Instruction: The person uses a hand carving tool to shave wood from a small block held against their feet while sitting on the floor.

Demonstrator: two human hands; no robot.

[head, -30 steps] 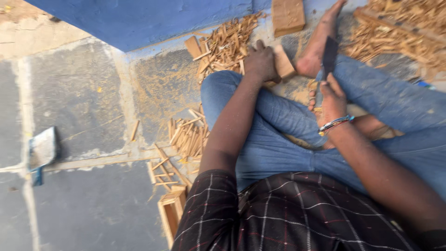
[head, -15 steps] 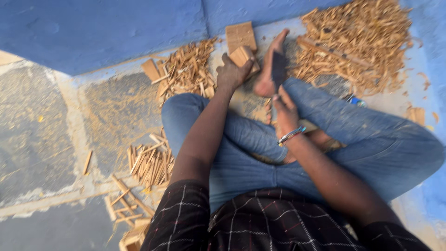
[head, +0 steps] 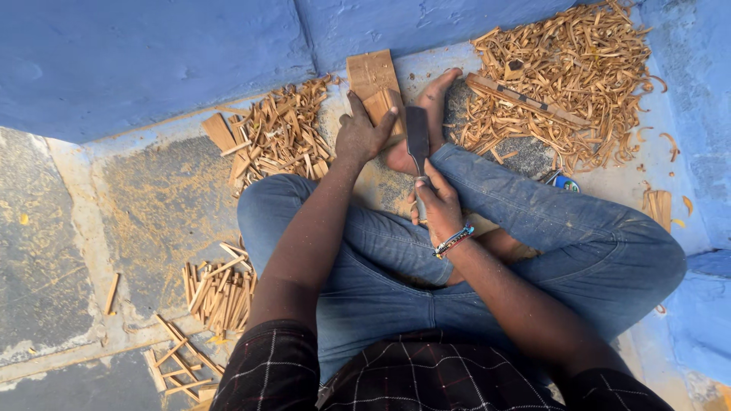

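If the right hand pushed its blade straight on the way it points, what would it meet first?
The right hand aims its flat blade up the frame. Just beyond the tip lies the wooden block held by the left hand, probably first, though depth is unclear.

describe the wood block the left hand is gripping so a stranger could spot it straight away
Start at the blue wall and drop to the bare foot on the floor. Beside it the left hand grips a small wood block. Unlike the thin split sticks alongside, it is thick, flat-faced and stands against a larger board.
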